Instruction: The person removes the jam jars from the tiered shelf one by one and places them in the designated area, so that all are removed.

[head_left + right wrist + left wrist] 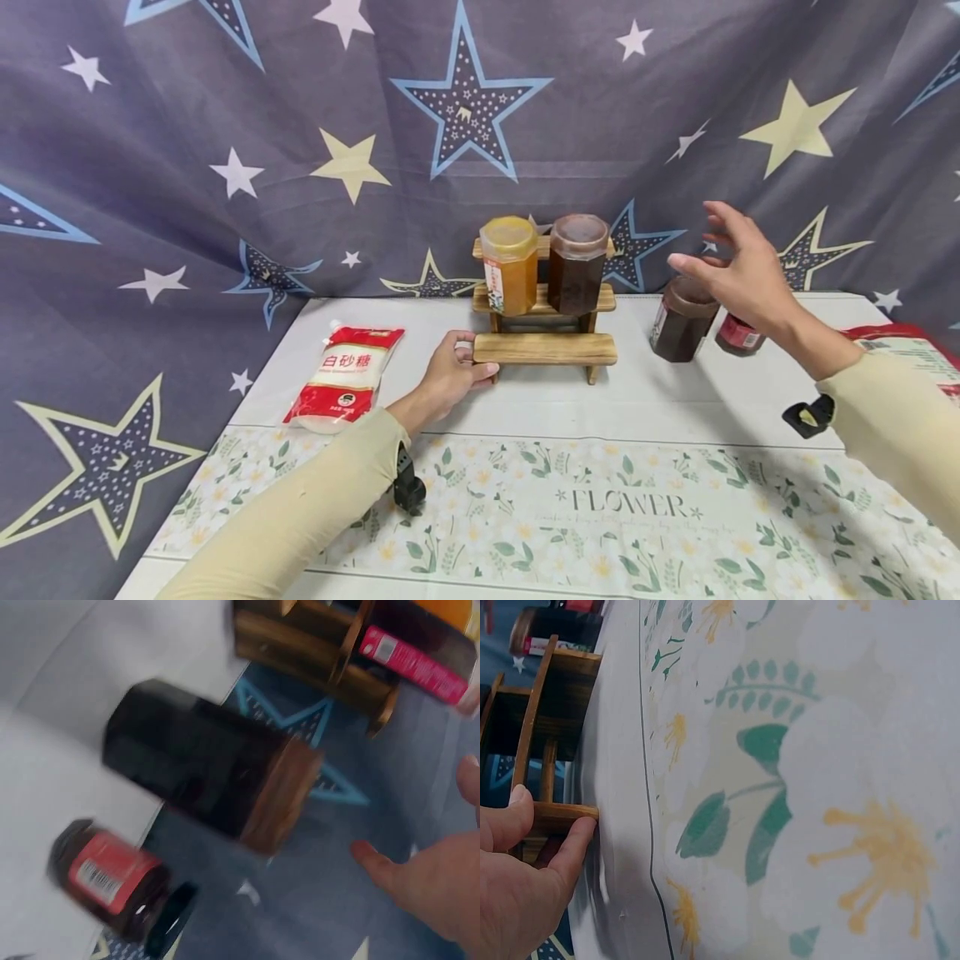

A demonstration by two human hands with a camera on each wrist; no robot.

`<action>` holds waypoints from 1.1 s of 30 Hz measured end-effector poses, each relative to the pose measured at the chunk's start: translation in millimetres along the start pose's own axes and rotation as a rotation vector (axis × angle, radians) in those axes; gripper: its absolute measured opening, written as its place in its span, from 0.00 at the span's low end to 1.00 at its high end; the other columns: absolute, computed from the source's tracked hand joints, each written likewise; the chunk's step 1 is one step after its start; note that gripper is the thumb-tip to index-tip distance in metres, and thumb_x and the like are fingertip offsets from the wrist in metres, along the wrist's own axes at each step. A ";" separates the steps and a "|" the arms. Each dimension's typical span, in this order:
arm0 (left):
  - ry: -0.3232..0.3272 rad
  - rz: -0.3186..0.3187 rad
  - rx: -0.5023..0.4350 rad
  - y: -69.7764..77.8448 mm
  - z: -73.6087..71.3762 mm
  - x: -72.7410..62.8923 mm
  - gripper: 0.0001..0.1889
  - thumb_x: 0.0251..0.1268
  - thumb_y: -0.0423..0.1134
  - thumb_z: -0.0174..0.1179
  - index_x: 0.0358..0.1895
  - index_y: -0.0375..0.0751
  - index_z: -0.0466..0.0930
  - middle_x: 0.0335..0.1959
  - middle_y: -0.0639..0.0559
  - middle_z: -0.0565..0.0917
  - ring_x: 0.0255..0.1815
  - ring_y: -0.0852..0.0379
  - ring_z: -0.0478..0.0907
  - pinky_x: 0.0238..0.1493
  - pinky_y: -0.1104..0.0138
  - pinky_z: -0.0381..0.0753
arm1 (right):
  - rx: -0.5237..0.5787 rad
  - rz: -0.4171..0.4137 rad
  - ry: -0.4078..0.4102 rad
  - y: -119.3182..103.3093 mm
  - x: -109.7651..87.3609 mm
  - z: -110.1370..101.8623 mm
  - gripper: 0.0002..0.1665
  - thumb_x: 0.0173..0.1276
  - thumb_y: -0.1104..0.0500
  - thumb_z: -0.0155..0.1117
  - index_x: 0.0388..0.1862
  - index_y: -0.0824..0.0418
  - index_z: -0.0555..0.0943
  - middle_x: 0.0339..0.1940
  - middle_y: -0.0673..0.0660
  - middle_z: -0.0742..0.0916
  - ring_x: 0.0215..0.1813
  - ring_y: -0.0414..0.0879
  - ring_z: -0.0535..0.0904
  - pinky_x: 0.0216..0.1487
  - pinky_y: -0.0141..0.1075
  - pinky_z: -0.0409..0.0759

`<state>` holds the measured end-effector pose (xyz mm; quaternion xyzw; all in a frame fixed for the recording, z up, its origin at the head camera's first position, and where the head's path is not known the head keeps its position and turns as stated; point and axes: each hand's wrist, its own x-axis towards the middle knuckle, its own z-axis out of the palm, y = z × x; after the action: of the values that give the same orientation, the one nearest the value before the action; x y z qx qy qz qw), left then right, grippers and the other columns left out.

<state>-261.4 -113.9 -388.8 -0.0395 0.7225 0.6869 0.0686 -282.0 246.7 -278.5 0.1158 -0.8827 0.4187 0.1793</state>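
Observation:
My left hand [452,371] grips the left end of the lowest step on a small tiered wooden rack [545,348]. In the left wrist view, thumb and fingers pinch the rack's side leg. Higher on the rack stand a jar of amber honey [512,271] with a yellow lid and a dark brown jar [577,271]. To the right, my right hand [738,262] hangs in the air, fingers loosely spread and holding nothing. Just below it on the table is another dark jar [195,761] with a brown lid, beside a smaller jar with a red label [109,874].
A red and white bag of white sugar [347,375] lies left of the rack. Another red and white package [903,346] sits at the right edge, partly behind the right forearm. A star-patterned curtain [300,108] hangs behind the table. A flower-print cloth strip [540,542] runs along the front.

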 end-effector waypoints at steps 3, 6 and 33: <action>0.003 0.005 0.002 0.0 0.5 -0.1 0.30 0.57 0.19 0.62 0.61 0.36 0.60 0.44 0.35 0.77 0.40 0.46 0.81 0.48 0.53 0.86 | 0.047 -0.013 -0.049 -11.9 1.0 10.5 0.51 0.62 0.53 0.71 0.78 0.50 0.53 0.72 0.66 0.64 0.69 0.63 0.65 0.63 0.58 0.73; 0.007 0.010 0.011 0.0 0.6 -0.7 0.29 0.58 0.19 0.62 0.61 0.35 0.61 0.45 0.35 0.78 0.38 0.49 0.81 0.48 0.53 0.86 | 0.084 -0.015 -0.085 -22.4 2.5 22.0 0.52 0.62 0.53 0.71 0.78 0.49 0.52 0.72 0.64 0.64 0.69 0.62 0.65 0.63 0.57 0.73; 0.012 -0.006 0.024 0.6 1.2 0.5 0.31 0.57 0.20 0.62 0.62 0.37 0.60 0.45 0.35 0.78 0.38 0.48 0.81 0.47 0.54 0.86 | 0.006 -0.110 -0.042 -56.6 20.8 99.2 0.55 0.55 0.46 0.75 0.74 0.58 0.55 0.68 0.63 0.68 0.65 0.57 0.67 0.61 0.55 0.70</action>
<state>-261.9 -112.7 -388.3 -0.0449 0.7309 0.6778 0.0667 -302.6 132.9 -288.4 0.1735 -0.8774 0.4081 0.1829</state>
